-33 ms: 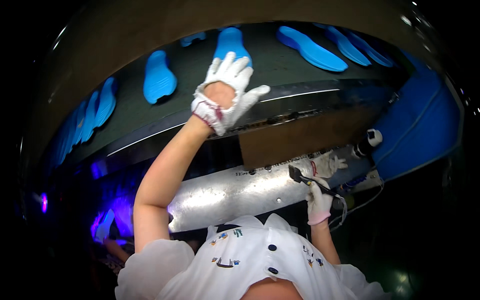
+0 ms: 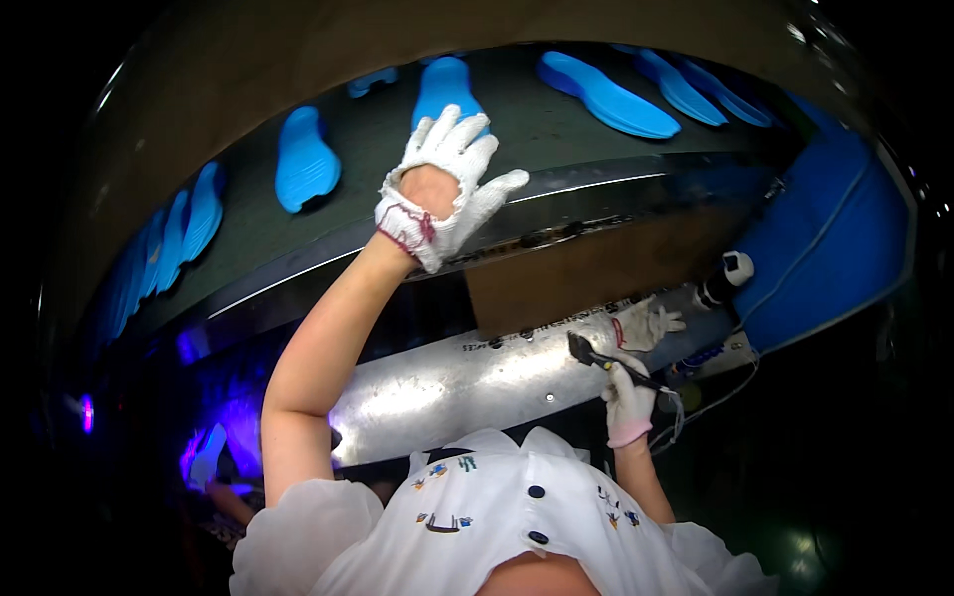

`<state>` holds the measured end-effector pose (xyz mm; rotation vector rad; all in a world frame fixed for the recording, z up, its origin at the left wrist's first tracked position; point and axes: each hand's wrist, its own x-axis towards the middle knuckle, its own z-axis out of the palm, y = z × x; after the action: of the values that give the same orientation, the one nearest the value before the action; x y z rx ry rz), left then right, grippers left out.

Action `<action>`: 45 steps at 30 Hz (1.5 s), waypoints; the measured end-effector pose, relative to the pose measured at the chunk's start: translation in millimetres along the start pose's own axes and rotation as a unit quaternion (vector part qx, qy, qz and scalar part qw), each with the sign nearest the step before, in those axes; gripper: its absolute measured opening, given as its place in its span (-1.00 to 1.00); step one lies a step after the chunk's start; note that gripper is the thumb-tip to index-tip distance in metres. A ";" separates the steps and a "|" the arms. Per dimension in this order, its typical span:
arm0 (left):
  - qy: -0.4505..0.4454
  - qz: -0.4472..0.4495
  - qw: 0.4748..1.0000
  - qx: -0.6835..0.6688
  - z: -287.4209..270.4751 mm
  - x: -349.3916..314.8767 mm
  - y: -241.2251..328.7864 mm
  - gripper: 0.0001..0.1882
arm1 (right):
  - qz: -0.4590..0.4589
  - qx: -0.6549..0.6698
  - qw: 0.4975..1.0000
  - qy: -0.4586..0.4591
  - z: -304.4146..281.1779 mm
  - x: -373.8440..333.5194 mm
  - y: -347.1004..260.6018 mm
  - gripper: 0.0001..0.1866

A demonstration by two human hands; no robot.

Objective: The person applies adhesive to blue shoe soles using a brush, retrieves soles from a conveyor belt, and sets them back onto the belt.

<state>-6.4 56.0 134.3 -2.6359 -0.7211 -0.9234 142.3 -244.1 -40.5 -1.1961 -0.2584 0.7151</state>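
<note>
Dark green belt (image 2: 383, 129) carrying spaced blue shoe soles (image 2: 613, 99); pale metal shelf (image 2: 447, 392) below its near edge.
Central sole (image 2: 444, 83): lies crosswise on belt, far end by the belt's visible far edge, near end partly hidden by the left hand (image 2: 444, 177). Left hand gloved, fingers extended and slightly spread, thumb out toward belt's near edge; grips nothing; contact with sole cannot be told. Spare white glove (image 2: 644, 329): near shelf's right end. Right hand (image 2: 629, 405), gloved: closed around black brush-like tool (image 2: 583, 351), at shelf's near edge.
</note>
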 end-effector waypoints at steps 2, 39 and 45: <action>-0.005 0.057 0.995 -0.078 13.8 17.9 21.5 -0.35 | 0.021 -0.014 1.000 0.006 -9.6 0.3 8.9 -0.81; 0.022 0.091 0.988 -0.121 74.6 108.7 97.8 -0.52 | 0.128 0.280 0.936 0.170 -61.8 158.6 31.6 -0.87; 0.004 0.061 0.990 -0.130 69.5 110.6 100.4 -0.45 | -0.331 0.272 0.875 -0.225 -16.7 12.6 -189.0 -0.92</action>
<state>157.2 39.0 144.2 -2.8596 -0.4573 -1.0558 230.5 -283.0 123.5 -0.3330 -0.7602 0.3978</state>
